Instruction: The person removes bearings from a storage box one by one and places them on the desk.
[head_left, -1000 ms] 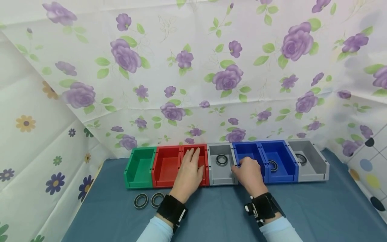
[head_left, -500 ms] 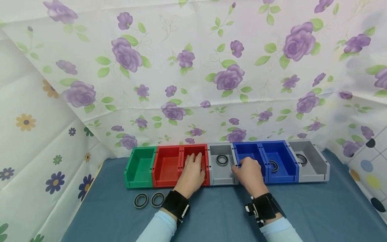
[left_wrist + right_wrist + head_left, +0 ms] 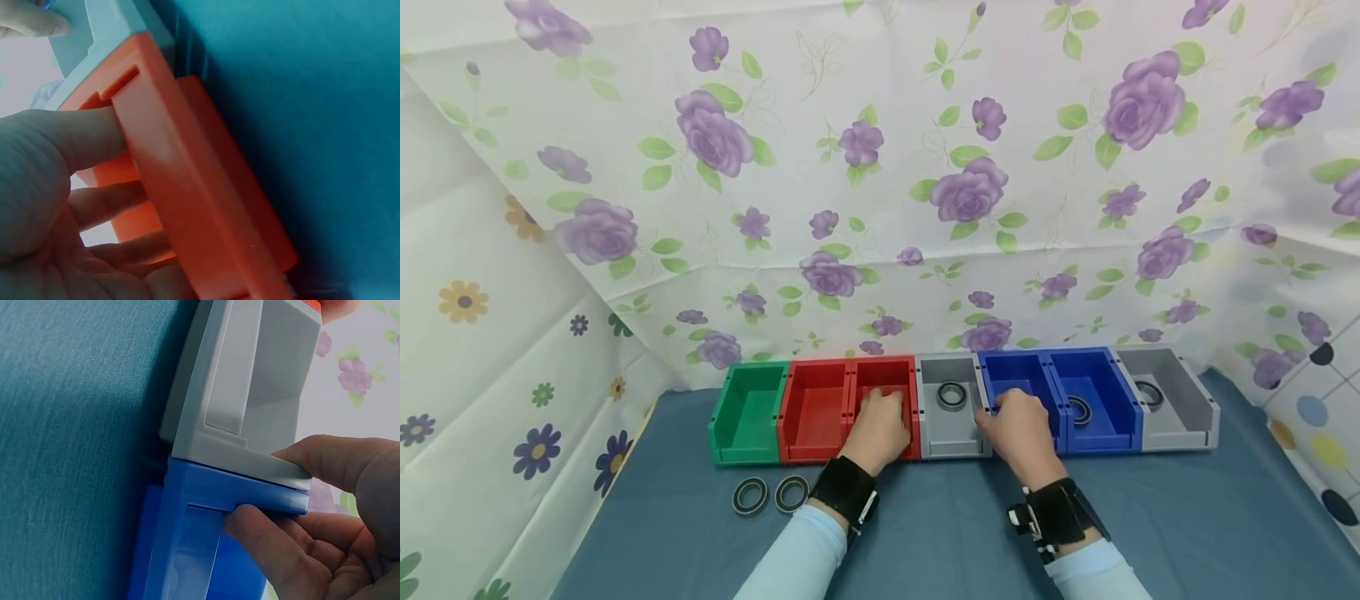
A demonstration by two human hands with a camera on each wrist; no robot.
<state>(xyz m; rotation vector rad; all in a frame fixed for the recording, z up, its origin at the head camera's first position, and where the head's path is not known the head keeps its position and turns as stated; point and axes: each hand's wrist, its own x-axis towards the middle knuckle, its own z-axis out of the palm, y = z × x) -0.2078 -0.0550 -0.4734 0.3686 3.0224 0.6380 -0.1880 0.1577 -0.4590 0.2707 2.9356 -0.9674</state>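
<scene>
My left hand (image 3: 877, 429) reaches down into the right-hand red storage bin (image 3: 187, 187). In the left wrist view its thumb and fingers pass behind the bin's front wall, which hides the fingertips and whatever they touch. My right hand (image 3: 1019, 429) pinches the adjoining side walls of the middle gray bin (image 3: 240, 450) and the left blue bin (image 3: 200, 494): its thumb lies on the gray side, its index finger on the blue. A dark-ringed ball bearing (image 3: 940, 398) lies in that gray bin. Two more bearings, a left one (image 3: 737, 497) and a right one (image 3: 778, 497), lie on the cloth.
The bins stand side by side in a row, from a green bin (image 3: 747, 457) at the left to a gray bin (image 3: 1180, 440) at the right. The right blue bin (image 3: 1105, 442) and the end gray bin each hold a bearing. Behind hangs a flowered sheet (image 3: 880, 200).
My left hand has moved slightly right and lower within the red bin, and its outstretched fingers have bent downward. My right hand has stayed in place on the bin walls.
</scene>
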